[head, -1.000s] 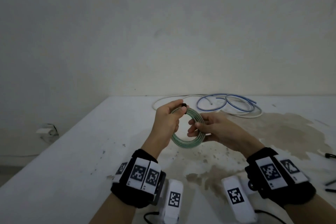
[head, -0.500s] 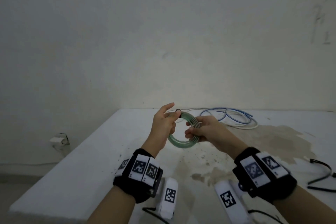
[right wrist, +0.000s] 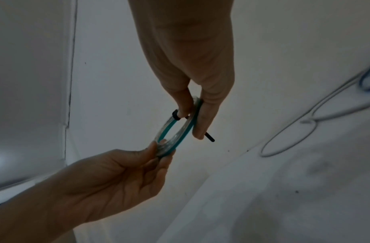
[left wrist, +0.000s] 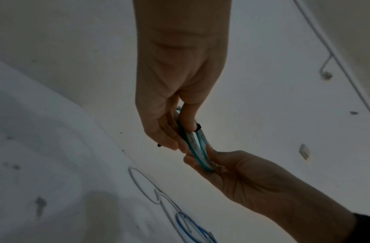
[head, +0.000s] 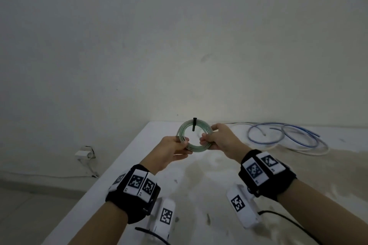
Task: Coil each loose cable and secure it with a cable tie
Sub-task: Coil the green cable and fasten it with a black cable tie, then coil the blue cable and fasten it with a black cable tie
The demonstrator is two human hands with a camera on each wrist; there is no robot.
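Observation:
A green-and-clear cable coil (head: 204, 126) is held upright above the white table (head: 139, 165), facing me. A black cable tie (head: 194, 124) wraps its top, tail pointing down into the ring. My left hand (head: 184, 143) pinches the coil's lower left side. My right hand (head: 205, 139) pinches its right side. In the left wrist view the coil (left wrist: 195, 144) sits between both hands' fingertips, with the tie (left wrist: 198, 126) beside the left fingers. In the right wrist view the tie's tail (right wrist: 209, 138) sticks out past the right fingers, which grip the coil (right wrist: 183, 130).
Loose blue and white cables (head: 284, 135) lie tangled at the table's back right. The tabletop has brown stains in the middle. Its left edge drops to the floor, where a wall socket (head: 84, 153) with a cord sits by the wall.
The left hand left the top of the coil by the tie and now pinches its lower left side. The coil has turned to face me with the tie on top.

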